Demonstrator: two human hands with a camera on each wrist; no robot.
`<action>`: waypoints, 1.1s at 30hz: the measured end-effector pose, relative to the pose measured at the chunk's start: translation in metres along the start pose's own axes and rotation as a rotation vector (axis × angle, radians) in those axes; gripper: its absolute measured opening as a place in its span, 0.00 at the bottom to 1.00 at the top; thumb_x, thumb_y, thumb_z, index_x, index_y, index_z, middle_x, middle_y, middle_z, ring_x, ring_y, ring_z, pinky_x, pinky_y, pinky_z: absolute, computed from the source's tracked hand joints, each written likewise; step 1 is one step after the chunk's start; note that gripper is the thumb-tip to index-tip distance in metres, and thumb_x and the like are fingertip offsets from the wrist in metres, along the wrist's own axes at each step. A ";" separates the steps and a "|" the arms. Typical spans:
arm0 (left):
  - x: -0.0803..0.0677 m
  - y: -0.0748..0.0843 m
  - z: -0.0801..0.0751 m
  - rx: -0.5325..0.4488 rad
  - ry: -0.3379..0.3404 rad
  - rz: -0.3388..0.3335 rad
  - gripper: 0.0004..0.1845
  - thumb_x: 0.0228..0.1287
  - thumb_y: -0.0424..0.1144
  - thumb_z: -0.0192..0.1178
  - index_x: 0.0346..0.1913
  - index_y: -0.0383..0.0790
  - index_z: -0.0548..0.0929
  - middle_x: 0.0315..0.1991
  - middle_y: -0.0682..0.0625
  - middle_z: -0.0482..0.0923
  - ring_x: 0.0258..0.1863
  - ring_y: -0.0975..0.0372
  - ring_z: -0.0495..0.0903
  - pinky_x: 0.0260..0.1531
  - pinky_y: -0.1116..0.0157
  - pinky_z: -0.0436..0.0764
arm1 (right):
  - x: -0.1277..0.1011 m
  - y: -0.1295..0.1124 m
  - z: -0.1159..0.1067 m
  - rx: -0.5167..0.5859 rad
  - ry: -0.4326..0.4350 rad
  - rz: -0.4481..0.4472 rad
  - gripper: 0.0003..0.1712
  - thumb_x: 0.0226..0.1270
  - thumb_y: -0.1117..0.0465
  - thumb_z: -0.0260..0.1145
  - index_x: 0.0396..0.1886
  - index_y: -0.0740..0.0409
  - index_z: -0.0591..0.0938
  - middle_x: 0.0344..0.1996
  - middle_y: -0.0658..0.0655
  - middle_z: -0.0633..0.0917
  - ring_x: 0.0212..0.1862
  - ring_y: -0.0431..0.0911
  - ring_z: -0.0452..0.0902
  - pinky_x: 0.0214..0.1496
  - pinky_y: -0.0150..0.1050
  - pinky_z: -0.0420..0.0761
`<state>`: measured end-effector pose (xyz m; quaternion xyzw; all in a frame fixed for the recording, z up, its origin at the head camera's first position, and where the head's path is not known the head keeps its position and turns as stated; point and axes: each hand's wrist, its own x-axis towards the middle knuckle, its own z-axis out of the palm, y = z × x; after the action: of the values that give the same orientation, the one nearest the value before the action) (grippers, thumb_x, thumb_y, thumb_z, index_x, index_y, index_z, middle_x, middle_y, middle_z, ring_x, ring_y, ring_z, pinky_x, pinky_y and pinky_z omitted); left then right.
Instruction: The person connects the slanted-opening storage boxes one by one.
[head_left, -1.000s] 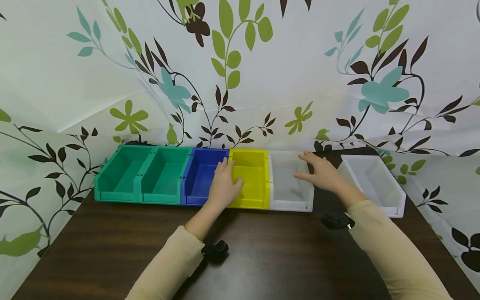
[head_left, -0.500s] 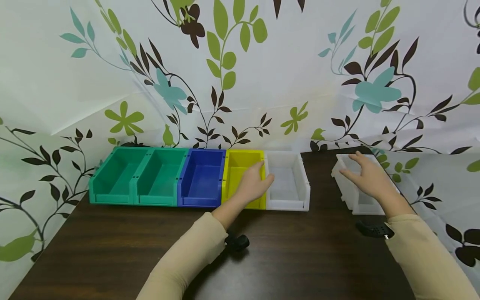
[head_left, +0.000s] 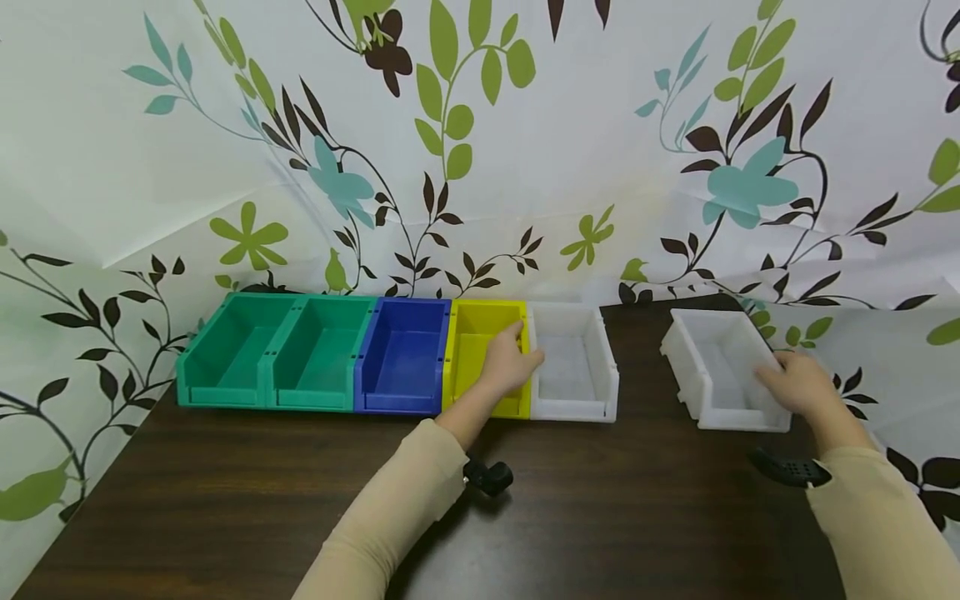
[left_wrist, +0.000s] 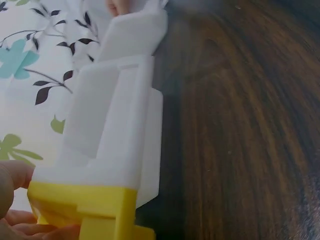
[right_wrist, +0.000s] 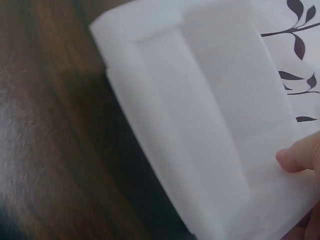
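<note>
A row of open-front plastic storage bins lines the back of the table: two green bins [head_left: 315, 400], a blue bin [head_left: 398, 403], a yellow bin [head_left: 480, 310] and a white bin [head_left: 573, 411]. My left hand [head_left: 506, 363] pinches the adjoining walls of the yellow and white bins, thumb on the white side. Apart from the row, at the right, stands a second white bin [head_left: 738, 419], turned at a slight angle. With my right hand [head_left: 804, 385] I grip its right wall; the thumb [right_wrist: 295, 155] lies inside and the other fingers are mostly hidden outside.
Dark wood-grain table [head_left: 570, 517] extends in front of the bins. A strip of tabletop separates the row from the single white bin. Leaf-patterned cloth [head_left: 510, 200] hangs right behind and beside the table.
My left hand moved right from the blue-yellow border to the yellow-white one. The right hand moved right from above the row's white bin and took hold of the separate bin, which shifted slightly left.
</note>
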<state>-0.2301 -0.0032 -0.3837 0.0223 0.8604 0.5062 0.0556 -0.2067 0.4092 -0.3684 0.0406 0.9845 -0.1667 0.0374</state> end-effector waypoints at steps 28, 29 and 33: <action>0.003 -0.007 -0.004 -0.024 -0.042 -0.006 0.37 0.63 0.41 0.61 0.72 0.39 0.58 0.69 0.41 0.63 0.63 0.52 0.70 0.61 0.57 0.72 | -0.006 -0.087 0.002 0.356 0.067 -0.066 0.33 0.73 0.51 0.51 0.56 0.82 0.68 0.46 0.81 0.76 0.37 0.55 0.80 0.27 0.44 0.84; 0.003 -0.007 -0.004 -0.026 -0.043 -0.003 0.37 0.62 0.41 0.61 0.72 0.39 0.58 0.69 0.41 0.63 0.63 0.52 0.70 0.61 0.57 0.72 | -0.006 -0.087 0.002 0.357 0.069 -0.066 0.33 0.73 0.51 0.51 0.56 0.82 0.68 0.46 0.80 0.76 0.37 0.55 0.80 0.28 0.44 0.84; 0.004 -0.009 -0.003 -0.035 -0.048 0.004 0.37 0.62 0.40 0.61 0.72 0.39 0.58 0.68 0.40 0.64 0.62 0.52 0.71 0.60 0.57 0.73 | -0.007 -0.089 0.003 0.360 0.068 -0.068 0.33 0.72 0.51 0.51 0.56 0.82 0.69 0.47 0.81 0.75 0.39 0.59 0.79 0.29 0.46 0.84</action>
<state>-0.2341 -0.0095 -0.3906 0.0351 0.8498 0.5204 0.0757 -0.2080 0.3238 -0.3415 0.0189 0.9403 -0.3397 -0.0094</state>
